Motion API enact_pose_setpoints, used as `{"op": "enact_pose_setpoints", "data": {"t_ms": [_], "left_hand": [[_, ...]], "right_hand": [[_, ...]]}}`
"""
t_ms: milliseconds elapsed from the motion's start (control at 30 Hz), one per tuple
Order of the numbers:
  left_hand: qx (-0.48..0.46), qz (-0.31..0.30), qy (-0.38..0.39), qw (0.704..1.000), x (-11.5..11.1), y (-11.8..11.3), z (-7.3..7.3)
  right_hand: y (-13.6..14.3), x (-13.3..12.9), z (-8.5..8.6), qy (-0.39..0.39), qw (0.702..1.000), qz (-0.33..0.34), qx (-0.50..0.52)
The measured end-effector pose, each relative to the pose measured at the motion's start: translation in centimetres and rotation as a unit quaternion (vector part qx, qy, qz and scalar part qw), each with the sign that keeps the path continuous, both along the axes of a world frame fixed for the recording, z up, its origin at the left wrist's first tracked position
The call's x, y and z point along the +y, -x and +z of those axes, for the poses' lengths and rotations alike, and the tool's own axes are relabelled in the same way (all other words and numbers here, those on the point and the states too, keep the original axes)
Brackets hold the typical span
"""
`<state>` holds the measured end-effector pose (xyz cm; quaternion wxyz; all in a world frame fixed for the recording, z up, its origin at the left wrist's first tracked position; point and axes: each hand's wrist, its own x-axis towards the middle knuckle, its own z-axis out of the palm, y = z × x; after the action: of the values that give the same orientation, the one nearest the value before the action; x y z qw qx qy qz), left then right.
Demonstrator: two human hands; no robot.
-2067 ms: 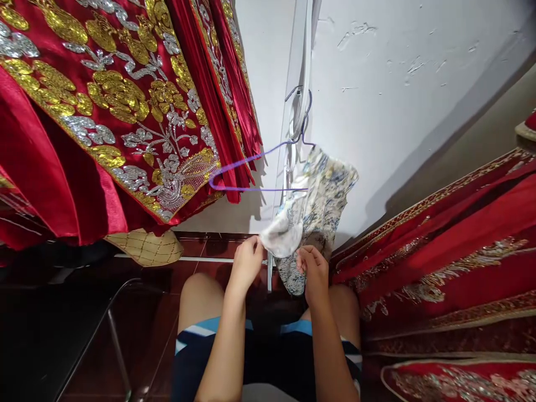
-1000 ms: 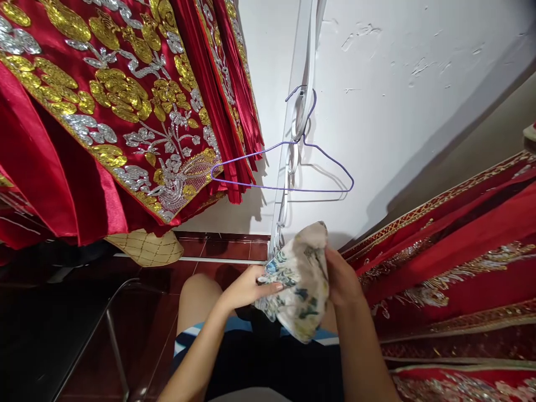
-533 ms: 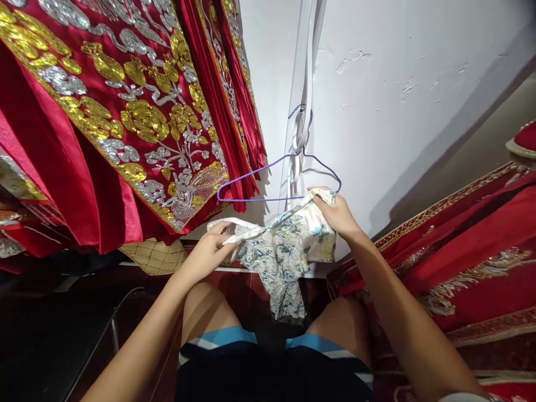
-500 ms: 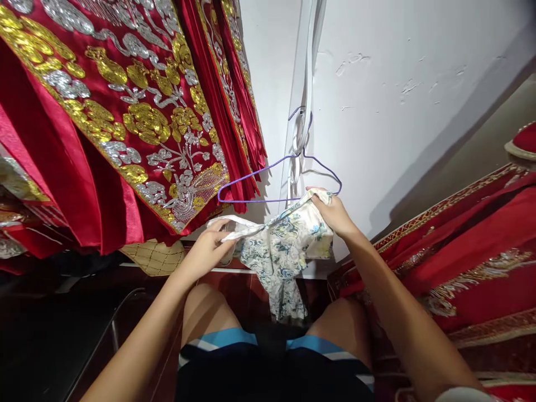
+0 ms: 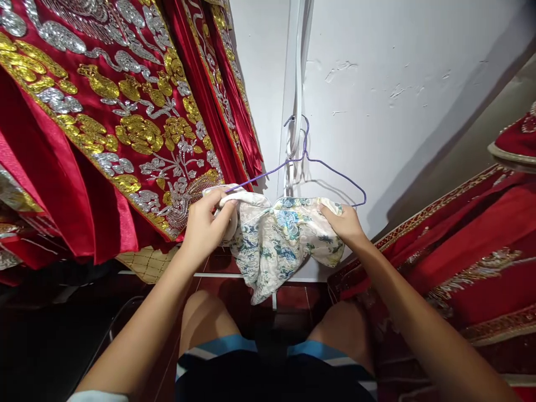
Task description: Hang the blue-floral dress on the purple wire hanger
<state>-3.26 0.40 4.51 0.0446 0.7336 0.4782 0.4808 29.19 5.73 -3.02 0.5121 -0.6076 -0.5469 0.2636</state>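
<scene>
Between my hands is a small white garment with a blue and green floral print (image 5: pixel 288 240), its upper edge stretched sideways and its lower part hanging down. My left hand (image 5: pixel 207 220) pinches the garment's white edge by the left end of a purple hanger (image 5: pixel 330 167). My right hand (image 5: pixel 345 223) grips the upper right corner of the garment, just below the hanger's right end. The hanger's bottom bar is mostly hidden by the cloth. Its hook is up by a white strap (image 5: pixel 298 84) that runs down the wall.
Red costumes with gold and silver sequins (image 5: pixel 142 134) hang on the left. More red embroidered cloth (image 5: pixel 469 240) is on the right, below a red hat-like item (image 5: pixel 517 142). A white wall (image 5: pixel 377 67) stands ahead, over a dark red tiled floor (image 5: pixel 288 301).
Both hands have lifted the garment's edge to the hanger and spread it, the right hand moving rightward. The garment now covers the hanger's lower bar, and the hanger has shifted right.
</scene>
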Motion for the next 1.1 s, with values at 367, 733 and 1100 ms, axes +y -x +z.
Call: {"op": "enact_pose_setpoints", "data": {"t_ms": [367, 733, 1100], "left_hand": [[0.229, -0.05, -0.027, 0.972, 6.6, -4.5, 3.6], [0.166, -0.102, -0.038, 0.98, 7.8, -3.7, 2.5], [-0.1, -0.273, 0.272, 0.917, 7.3, -0.3, 6.0]], "right_hand": [[1.8, -3.4, 1.4, 0.049, 0.996, 0.06, 0.034], [-4.1, -3.5, 1.9, -0.168, 0.971, -0.142, -0.093], [-9.4, -3.1, 6.7, 0.001, 0.996, 0.005, 0.092]]}}
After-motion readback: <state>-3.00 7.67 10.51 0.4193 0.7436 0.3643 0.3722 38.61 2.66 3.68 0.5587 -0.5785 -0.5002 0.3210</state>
